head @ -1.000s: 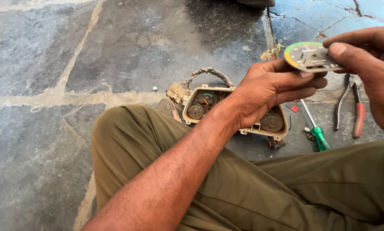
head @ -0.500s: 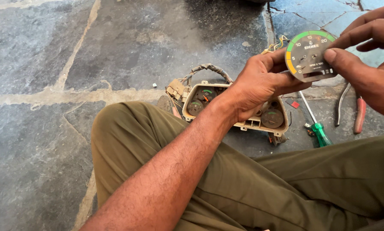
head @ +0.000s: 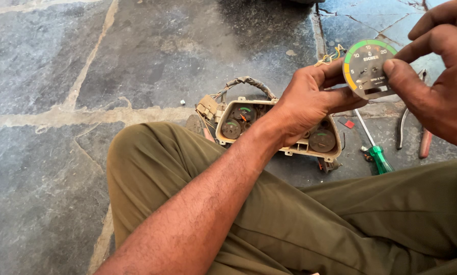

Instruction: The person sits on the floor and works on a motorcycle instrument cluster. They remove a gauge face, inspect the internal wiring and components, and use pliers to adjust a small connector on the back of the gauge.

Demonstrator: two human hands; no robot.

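I am pinching the round gauge dial (head: 367,70) at upper right between my left hand (head: 310,99) and right hand (head: 437,71); a loose grip could be dropping it on the stone floor (head: 137,66).

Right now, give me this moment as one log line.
left hand: holds round gauge dial | right hand: thumb on dial face | instrument cluster, screwdriver, pliers: on floor

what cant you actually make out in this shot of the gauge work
- Gauge dial, head view: right edge covered by the right hand's thumb; back unseen.
- Instrument cluster: middle hidden behind the left hand.
- Pliers: jaws hidden behind the right hand.
- Screwdriver: tip hidden under the dial.
- Right hand: cut off by the frame's right edge.
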